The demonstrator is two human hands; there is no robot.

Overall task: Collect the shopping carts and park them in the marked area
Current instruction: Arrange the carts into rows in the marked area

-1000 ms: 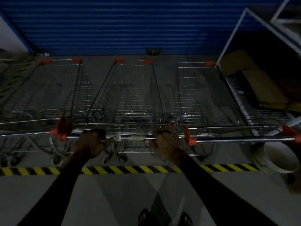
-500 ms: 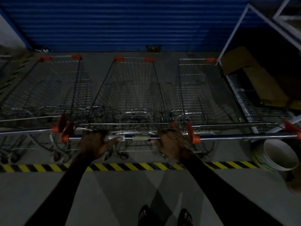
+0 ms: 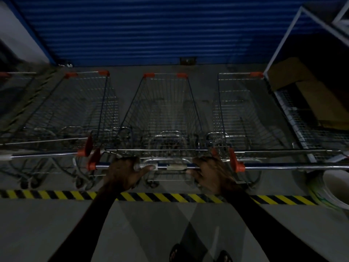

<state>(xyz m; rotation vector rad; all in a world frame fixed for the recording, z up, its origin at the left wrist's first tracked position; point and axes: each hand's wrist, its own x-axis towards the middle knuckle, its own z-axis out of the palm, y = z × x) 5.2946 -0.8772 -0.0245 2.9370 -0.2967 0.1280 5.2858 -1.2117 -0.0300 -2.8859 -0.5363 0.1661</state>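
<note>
Three wire shopping carts with orange corner caps stand side by side past a yellow-black striped floor line (image 3: 170, 197), facing a blue roller shutter. My left hand (image 3: 122, 174) and my right hand (image 3: 211, 173) both grip the handle bar (image 3: 175, 166) of the middle cart (image 3: 166, 110). The left cart (image 3: 75, 112) and the right cart (image 3: 243, 112) sit close against it, their handles level with mine. All baskets look empty. My feet show at the bottom, behind the line.
A blue roller shutter (image 3: 151, 29) closes the far side. A white-framed rack (image 3: 294, 46) with cardboard (image 3: 309, 91) stands at the right. A white bucket (image 3: 334, 188) sits on the floor at the right, on the line. Another cart's edge shows far left.
The middle cart has rolled slightly forward, its handle now nearly level with the neighbouring handles. Both hands have kept their grip on the bar.
</note>
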